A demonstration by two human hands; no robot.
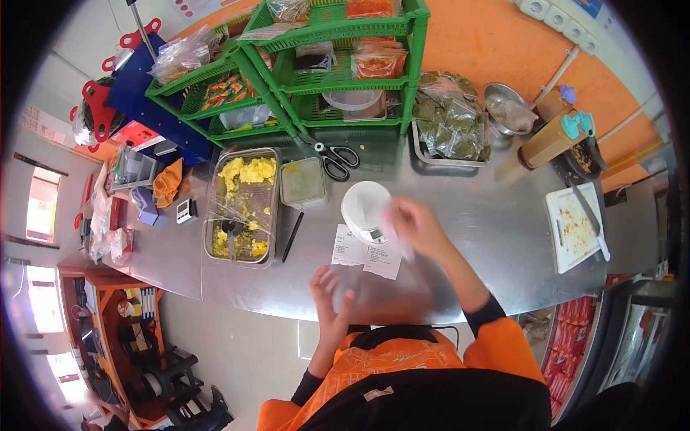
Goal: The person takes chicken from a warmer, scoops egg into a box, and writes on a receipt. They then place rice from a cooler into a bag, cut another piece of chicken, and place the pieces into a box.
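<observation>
My right hand [418,228] is blurred beside a round white kitchen scale [365,205]; its fingers are closed on a thin, see-through plastic bag [399,241]. Over the table's front edge hangs my left hand [332,303], fingers apart and curved, with no object visible in it. Two printed paper slips [348,248] lie between the hands, partly against the scale's front. A black pen [292,237] rests to their left. Farther left, a clear tray [210,215] holds yellow crumbly food and a dark-headed scoop [230,233], partly under plastic film.
Behind the tray and scale are a square tub [302,183], scissors [334,154] and green shelves [345,82]. At the back right stands a metal tray [449,164] of bagged leaves. A knife [586,208] lies across a white cutting board [564,248] at right.
</observation>
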